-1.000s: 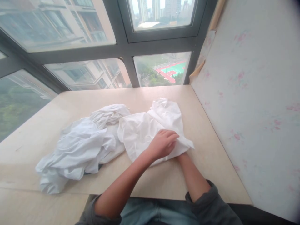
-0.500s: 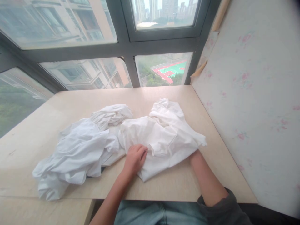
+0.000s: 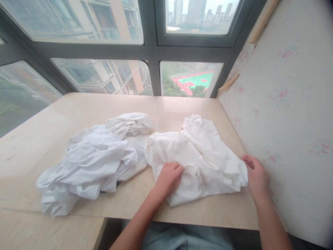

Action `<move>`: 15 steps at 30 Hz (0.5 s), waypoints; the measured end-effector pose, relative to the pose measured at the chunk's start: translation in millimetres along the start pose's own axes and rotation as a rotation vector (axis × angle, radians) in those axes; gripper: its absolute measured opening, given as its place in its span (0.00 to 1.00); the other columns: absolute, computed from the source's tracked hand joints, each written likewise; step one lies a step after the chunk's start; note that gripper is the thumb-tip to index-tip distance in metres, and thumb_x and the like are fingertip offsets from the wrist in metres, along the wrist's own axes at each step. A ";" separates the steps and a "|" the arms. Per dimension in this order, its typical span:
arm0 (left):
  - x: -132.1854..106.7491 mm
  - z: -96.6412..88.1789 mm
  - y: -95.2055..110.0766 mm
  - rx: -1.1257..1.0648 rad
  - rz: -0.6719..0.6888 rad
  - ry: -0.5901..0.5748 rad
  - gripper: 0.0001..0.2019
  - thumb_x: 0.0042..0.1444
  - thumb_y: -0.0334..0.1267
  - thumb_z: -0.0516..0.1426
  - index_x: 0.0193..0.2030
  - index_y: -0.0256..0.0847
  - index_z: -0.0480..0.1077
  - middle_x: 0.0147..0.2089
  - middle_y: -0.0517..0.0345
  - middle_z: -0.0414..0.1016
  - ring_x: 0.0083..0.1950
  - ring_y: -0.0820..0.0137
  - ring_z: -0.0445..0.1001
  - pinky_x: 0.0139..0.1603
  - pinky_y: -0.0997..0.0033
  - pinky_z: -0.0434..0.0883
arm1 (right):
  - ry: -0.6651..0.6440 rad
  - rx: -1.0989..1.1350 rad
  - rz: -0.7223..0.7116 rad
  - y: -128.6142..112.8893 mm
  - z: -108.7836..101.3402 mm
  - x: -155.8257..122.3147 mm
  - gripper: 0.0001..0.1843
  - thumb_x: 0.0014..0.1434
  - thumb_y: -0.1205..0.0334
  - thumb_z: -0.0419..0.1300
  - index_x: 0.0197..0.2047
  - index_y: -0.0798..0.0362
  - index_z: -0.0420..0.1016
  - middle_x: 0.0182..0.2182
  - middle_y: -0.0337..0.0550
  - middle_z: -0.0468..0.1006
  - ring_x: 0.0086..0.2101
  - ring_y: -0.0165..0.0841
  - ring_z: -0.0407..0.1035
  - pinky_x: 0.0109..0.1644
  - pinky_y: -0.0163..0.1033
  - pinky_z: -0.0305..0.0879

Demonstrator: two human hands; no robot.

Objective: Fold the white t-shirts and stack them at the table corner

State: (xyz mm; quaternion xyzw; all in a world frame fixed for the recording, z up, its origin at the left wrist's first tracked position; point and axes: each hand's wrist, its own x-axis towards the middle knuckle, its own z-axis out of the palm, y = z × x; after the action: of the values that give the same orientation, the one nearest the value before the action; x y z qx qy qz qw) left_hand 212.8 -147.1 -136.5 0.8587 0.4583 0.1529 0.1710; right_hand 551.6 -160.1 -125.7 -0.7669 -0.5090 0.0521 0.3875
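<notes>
A white garment, which looks like a shirt (image 3: 208, 159), lies crumpled on the wooden surface in front of me. My left hand (image 3: 170, 178) rests on its near left part, with fingers curled and closed on the cloth beside a small raised fold. At the garment's right end, by what looks like a sleeve opening, is my right hand (image 3: 258, 178). Its fingers are loosely bent and a little apart, close to the hem; I see no cloth clearly gripped in them. The thumb of that hand is hidden.
A heap of white clothes (image 3: 88, 159) lies left of the shirt, touching or nearly touching it. The pale wooden tabletop (image 3: 117, 102) reaches back to the grey window frame (image 3: 153, 52). A flower-patterned wall (image 3: 293, 114) bounds the right side, close to my right hand.
My right hand, covered by the cloth before, has come out at the shirt's right end. The shirt's right side lies flatter. My left hand keeps its hold; the view has shifted.
</notes>
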 end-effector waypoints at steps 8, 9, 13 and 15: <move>0.6 14.8 42.1 -0.196 0.110 0.024 0.10 0.60 0.31 0.54 0.47 0.41 0.70 0.44 0.51 0.76 0.44 0.63 0.73 0.45 0.63 0.69 | -0.274 0.222 -0.429 -124.5 44.3 -38.5 0.14 0.66 0.61 0.51 0.47 0.53 0.76 0.44 0.48 0.80 0.44 0.38 0.74 0.51 0.43 0.70; -6.5 13.0 42.8 -0.263 0.130 0.046 0.10 0.61 0.30 0.52 0.47 0.40 0.70 0.44 0.50 0.77 0.43 0.63 0.74 0.43 0.65 0.70 | -0.388 0.223 -0.473 -142.0 56.4 -45.9 0.14 0.66 0.61 0.51 0.48 0.52 0.76 0.44 0.48 0.80 0.46 0.38 0.74 0.53 0.44 0.69; -46.4 -4.5 30.9 -0.454 0.060 0.194 0.10 0.64 0.30 0.49 0.43 0.40 0.72 0.42 0.50 0.78 0.41 0.67 0.76 0.41 0.69 0.71 | -0.620 0.071 -0.540 -196.8 97.8 -70.7 0.19 0.67 0.55 0.54 0.57 0.53 0.71 0.49 0.50 0.78 0.49 0.42 0.71 0.53 0.47 0.69; -68.2 -17.0 16.2 -0.482 -0.052 0.273 0.10 0.65 0.32 0.50 0.42 0.41 0.73 0.41 0.53 0.78 0.41 0.68 0.76 0.43 0.70 0.72 | -0.656 0.000 -0.541 -213.8 112.9 -80.7 0.22 0.65 0.52 0.56 0.58 0.54 0.70 0.49 0.51 0.77 0.48 0.44 0.71 0.52 0.48 0.69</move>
State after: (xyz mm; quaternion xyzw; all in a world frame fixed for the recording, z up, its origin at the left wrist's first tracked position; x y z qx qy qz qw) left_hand 181.2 -210.2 -121.6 0.7525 0.4493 0.3676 0.3110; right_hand 301.4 -126.4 -91.1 -0.5486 -0.7881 0.1897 0.2048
